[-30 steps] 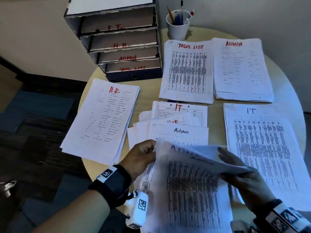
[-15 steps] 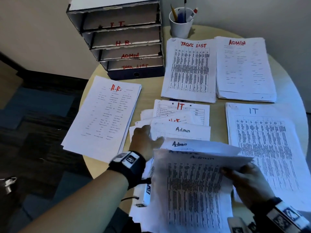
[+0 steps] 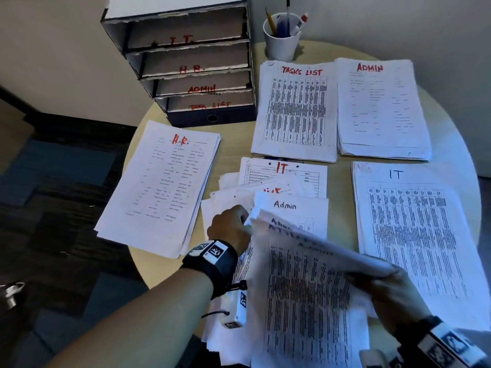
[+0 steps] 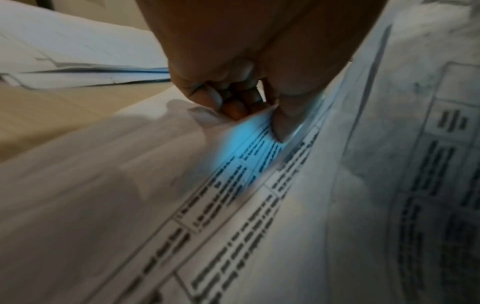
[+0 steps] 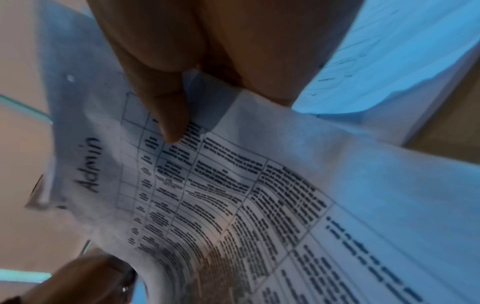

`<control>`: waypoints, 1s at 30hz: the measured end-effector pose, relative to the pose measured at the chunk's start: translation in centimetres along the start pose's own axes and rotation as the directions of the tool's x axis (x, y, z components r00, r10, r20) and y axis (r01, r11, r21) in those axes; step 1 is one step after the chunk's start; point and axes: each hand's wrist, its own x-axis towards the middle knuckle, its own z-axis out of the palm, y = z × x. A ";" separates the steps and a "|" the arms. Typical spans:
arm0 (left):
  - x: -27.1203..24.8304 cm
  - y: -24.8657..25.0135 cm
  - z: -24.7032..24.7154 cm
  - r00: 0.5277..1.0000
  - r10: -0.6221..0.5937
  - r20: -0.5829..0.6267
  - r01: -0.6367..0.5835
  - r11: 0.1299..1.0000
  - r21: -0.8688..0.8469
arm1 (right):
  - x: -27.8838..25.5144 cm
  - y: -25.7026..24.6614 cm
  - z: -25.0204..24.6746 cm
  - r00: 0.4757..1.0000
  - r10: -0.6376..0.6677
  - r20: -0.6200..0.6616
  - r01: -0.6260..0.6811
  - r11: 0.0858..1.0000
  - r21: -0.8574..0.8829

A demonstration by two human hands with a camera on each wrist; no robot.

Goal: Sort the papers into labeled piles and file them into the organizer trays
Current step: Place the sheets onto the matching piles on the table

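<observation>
A loose fan of unsorted sheets (image 3: 284, 181) lies at the table's middle, with one marked Admin (image 3: 289, 208) on top. My left hand (image 3: 245, 221) pinches the left edge of a printed sheet (image 4: 233, 164) in that stack, thumb against curled fingers. Nearer me, my right hand (image 3: 372, 277) grips a few lifted Admin sheets (image 3: 305, 288) by their right edge, thumb (image 5: 171, 123) on top. Sorted piles lie around: H.R. (image 3: 159, 187), Tasks List (image 3: 295, 110), Admin (image 3: 380, 107) and IT (image 3: 414, 235).
A dark organizer (image 3: 186, 62) with trays labelled IT, H.R., Admin and Task List stands at the back left. A white cup of pens (image 3: 283, 35) sits beside it. The round table's edge (image 3: 138, 261) falls away to carpet on the left.
My left hand left the lifted sheets, reached forward and left, and now pinches a sheet edge in the loose stack. The right hand keeps the Admin sheets raised and tilted.
</observation>
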 end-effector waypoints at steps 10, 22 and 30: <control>-4.3 -1.8 -2.8 0.911 0.308 0.275 -0.115 0.830 -0.546 | 0.8 0.1 -0.2 0.985 0.117 0.128 -0.118 0.993 0.001; -0.7 -0.8 -4.0 0.990 -0.119 0.071 0.134 0.689 -0.713 | -0.4 -1.6 1.6 0.997 -0.065 -0.031 0.068 0.993 0.099; 0.2 0.7 -0.7 0.994 -0.085 -0.067 0.097 0.972 0.212 | -0.5 -1.1 1.4 0.998 -0.057 -0.032 0.064 0.955 0.290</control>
